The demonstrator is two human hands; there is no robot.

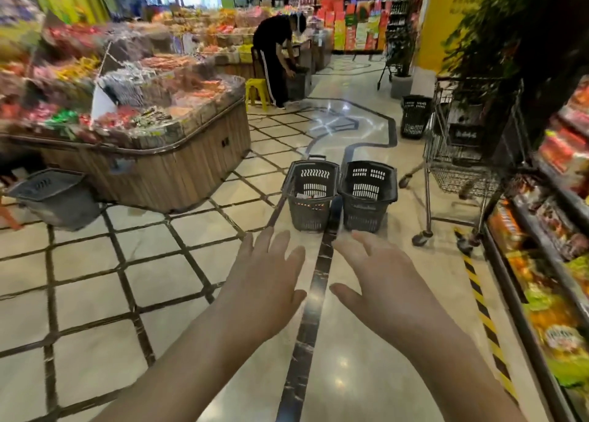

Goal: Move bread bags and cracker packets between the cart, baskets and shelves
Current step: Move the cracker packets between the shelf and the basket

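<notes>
Hands [318, 281] empty, spread, baskets [341, 195] perhaps near-empty

The floor [95, 272] is cream tile crossed by a dark brown diagonal grid, with one dark marbled stripe running between the two baskets. Both baskets [310, 195] [368, 195] are dark grey with slotted walls. A yellow-and-black hazard stripe [484, 313] edges the shelves [541, 262], which carry orange, red and green packets. The display island [178, 166] is light wood slats. A yellow stool [256, 91] stands by a person in black trousers with white side stripes [274, 71].
</notes>
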